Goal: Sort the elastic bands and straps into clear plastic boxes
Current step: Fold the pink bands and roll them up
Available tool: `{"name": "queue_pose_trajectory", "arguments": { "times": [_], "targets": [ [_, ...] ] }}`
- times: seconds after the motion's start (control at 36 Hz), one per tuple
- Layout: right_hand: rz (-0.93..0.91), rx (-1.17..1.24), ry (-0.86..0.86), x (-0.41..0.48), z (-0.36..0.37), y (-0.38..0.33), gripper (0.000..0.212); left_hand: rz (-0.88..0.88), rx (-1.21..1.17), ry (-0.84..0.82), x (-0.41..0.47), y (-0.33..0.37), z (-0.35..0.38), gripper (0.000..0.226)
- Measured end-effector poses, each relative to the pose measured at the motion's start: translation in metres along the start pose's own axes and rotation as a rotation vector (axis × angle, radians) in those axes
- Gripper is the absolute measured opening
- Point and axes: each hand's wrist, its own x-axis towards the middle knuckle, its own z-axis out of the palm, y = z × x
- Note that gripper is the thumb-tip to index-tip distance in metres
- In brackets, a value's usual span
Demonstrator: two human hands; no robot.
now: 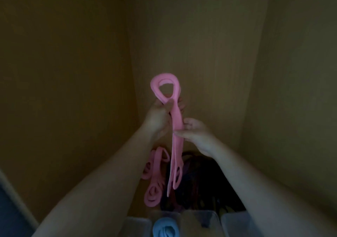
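Pink strap (176, 121): hanging upright in mid-air, long axis vertical, loop on top, tails dangling over the pile.
Left hand (158, 116): gripping the strap just under the loop, fingers curling round it; this is the higher, farther hand.
Right hand (197, 134): pinching the strap at mid-length between thumb and fingers; this hand is nearer the boxes.
Clear plastic boxes (200, 218): sitting at the near edge, below both hands and toward the body; one is holding a blue band (165, 227).
Loose pink straps (155, 182): lying beneath the left hand, beside a dark pile (198, 182).
Coming move (judgement): the strap is probably needing folding, then carrying down and back to a box.
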Motion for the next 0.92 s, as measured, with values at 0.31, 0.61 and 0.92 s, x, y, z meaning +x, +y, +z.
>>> {"name": "queue_pose_trajectory", "arguments": {
  "times": [0.31,0.61,0.92],
  "targets": [
    [0.060,0.057,0.034,-0.002,-0.016,-0.006,0.010,0.111,0.559,0.047,-0.003,-0.005,-0.023,0.022],
    [0.117,0.439,-0.170,0.000,-0.015,-0.016,0.049,0.193,0.844,0.041,-0.007,-0.016,-0.048,0.065],
    [-0.011,0.401,-0.027,0.010,0.007,-0.002,0.036,0.292,0.735,-0.004,-0.021,-0.012,-0.050,0.046]
  ]
}}
